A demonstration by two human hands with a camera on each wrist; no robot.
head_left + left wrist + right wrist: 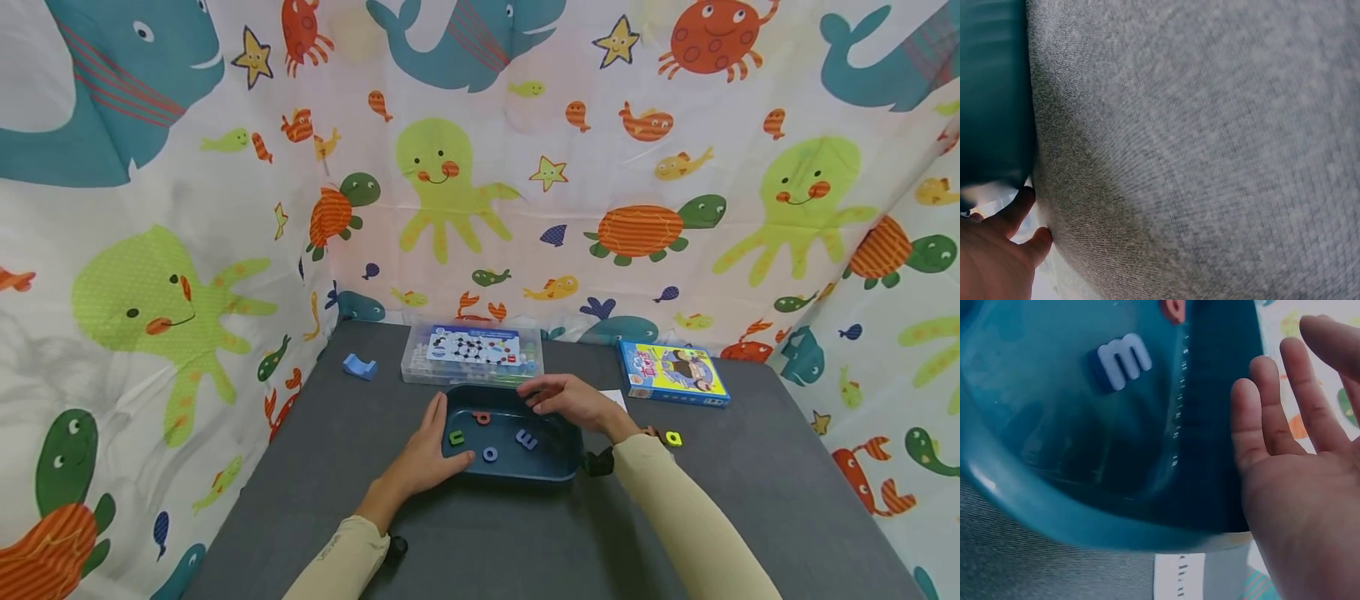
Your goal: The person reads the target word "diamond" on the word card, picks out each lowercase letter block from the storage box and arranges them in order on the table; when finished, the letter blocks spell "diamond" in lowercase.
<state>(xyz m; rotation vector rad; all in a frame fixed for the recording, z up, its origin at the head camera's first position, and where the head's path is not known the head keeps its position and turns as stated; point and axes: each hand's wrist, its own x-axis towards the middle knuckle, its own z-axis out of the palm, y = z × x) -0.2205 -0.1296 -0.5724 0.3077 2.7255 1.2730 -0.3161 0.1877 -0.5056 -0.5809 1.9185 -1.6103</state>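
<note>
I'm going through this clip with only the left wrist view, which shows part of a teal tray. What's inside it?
Observer: The tray holds four small pieces: green piece, red piece, bluish ring and bluish m.

Operator: And the right hand?

Observer: The right hand is at the tray's far right side, fingers spread, holding nothing.

Operator: Anything farther right?

Observer: A blue-and-yellow box lies on the table beyond the tray.

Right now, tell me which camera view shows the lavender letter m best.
The right wrist view: there the lavender letter m appears large and uncovered, its three legs distinct. The head view shows it whole but small, lying in the teal tray. The left wrist view shows part of the tray but none of the letter.
</note>
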